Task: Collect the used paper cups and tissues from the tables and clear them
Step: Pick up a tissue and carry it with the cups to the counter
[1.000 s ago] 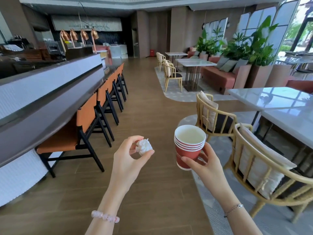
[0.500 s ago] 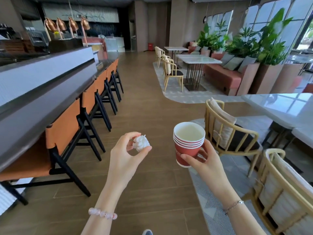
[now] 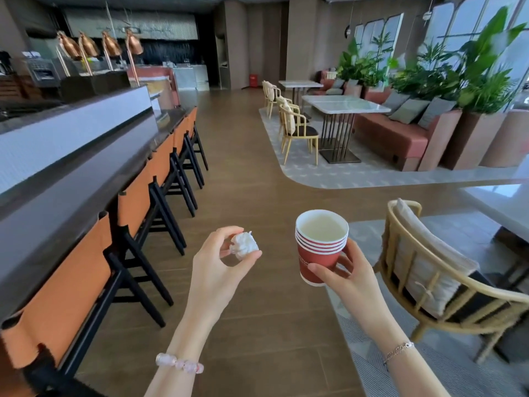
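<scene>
Past the dark counter (image 3: 71, 179) and its orange stools (image 3: 134, 202) on the left, pinching a crumpled tissue (image 3: 244, 245) between thumb and fingertips of the left hand (image 3: 217, 267), seemingly to keep the soiled wad off everything else. Next, gripping a nested stack of red paper cups (image 3: 320, 247) in the right hand (image 3: 349, 279), upright over the wooden floor, likely nested to spare a hand and held level against dregs, with a wicker chair (image 3: 429, 270) just to the right. Against half a second ago: same two grips, but moved on down the aisle, stools and chair drawn nearer, far table (image 3: 343, 103) larger.
</scene>
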Demonstrator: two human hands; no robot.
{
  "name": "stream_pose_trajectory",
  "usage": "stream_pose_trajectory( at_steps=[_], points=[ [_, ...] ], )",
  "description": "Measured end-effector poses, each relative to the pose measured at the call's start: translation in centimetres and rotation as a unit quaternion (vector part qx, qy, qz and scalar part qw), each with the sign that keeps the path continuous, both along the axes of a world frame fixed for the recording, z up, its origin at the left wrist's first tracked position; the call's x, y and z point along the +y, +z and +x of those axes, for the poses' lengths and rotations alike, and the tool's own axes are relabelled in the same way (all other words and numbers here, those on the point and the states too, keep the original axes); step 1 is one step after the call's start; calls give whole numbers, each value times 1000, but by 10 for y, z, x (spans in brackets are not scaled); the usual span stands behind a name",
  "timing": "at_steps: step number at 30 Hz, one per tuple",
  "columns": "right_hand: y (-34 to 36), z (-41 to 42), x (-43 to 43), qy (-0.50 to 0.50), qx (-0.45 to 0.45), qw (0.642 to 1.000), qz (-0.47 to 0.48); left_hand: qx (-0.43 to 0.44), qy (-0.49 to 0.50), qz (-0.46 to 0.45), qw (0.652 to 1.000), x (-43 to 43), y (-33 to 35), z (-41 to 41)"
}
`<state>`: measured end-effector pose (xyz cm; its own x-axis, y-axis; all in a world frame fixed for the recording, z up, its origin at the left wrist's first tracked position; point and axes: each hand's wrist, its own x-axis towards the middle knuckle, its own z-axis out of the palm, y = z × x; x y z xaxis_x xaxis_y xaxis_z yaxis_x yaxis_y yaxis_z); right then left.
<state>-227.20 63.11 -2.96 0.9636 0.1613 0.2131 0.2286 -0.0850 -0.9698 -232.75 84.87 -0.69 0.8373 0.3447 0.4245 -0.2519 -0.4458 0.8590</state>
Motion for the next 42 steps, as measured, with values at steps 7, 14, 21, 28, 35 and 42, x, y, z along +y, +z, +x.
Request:
stream_pose_trajectory(
  at_steps=[7, 14, 21, 28, 35, 42],
  points=[
    [-11, 155, 64, 15, 7, 1000, -5, 3, 26, 15, 1000, 61, -12, 146],
    [-11, 336, 131, 35, 1, 999, -1, 9, 53, 26, 998, 126, -12, 317],
    [-2, 489, 184, 47, -8, 999, -4, 4, 63, 23, 998, 180, -4, 464],
    [-12, 624, 236, 41, -6, 999, -6, 17, 57, 18, 998, 236, -13, 600],
    [-7, 782, 310, 30, -7, 1000, -8, 11, 40, 9, 999, 308, -9, 763],
    [8, 929, 377, 26, -8, 1000, 1, -3, 33, 25, 999, 379, 16, 914]
  ],
)
